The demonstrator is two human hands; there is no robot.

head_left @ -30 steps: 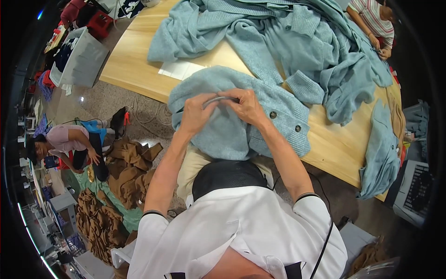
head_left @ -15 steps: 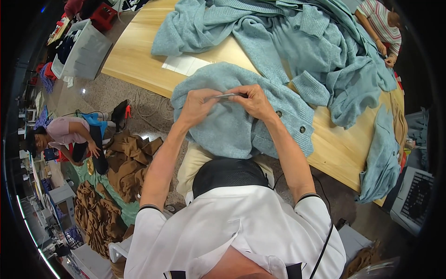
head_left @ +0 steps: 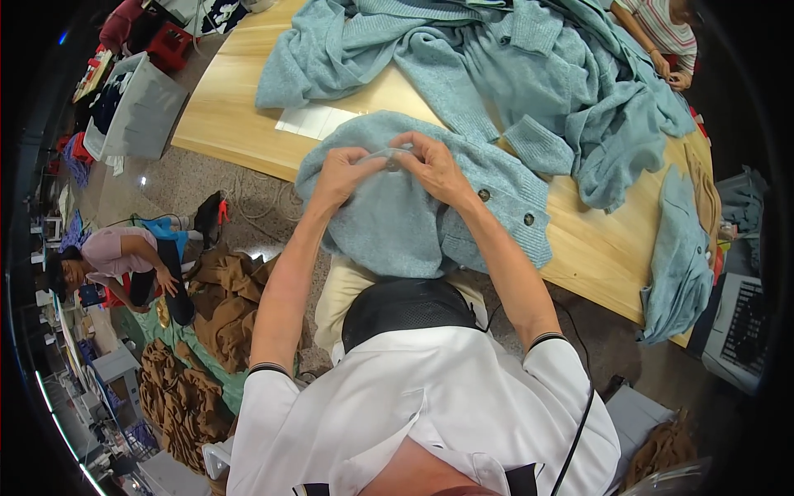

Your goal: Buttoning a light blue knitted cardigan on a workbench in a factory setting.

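Note:
A light blue-green knit cardigan (head_left: pixel 385 236) lies bunched over the table's near edge and hangs toward my lap. My left hand (head_left: pixel 341 175) pinches a small bit of its knit between thumb and fingers. Close beside it, my right hand (head_left: pixel 436 172) grips the same spot, thumb tip almost meeting the left thumb. A small pale patch shows between the thumbs, too small to make out. To the right of my right hand, the ribbed button band carries a dark button (head_left: pixel 484 195) and another dark button (head_left: pixel 528 219).
More blue-green knitwear (head_left: pixel 529 91) is heaped on the wooden table (head_left: pixel 219 116), beside a white sheet (head_left: pixel 310 122). A person (head_left: pixel 662 37) handles something at the far right. Another person (head_left: pixel 124 252) sits left, near brown garments (head_left: pixel 178 397). A grey bin (head_left: pixel 145 112) stands far left.
The thin strip stretched between my hands no longer shows. My fingertips have come closer together, with the right fingers lifted and the thumbs on the knit. The whole view has shifted slightly.

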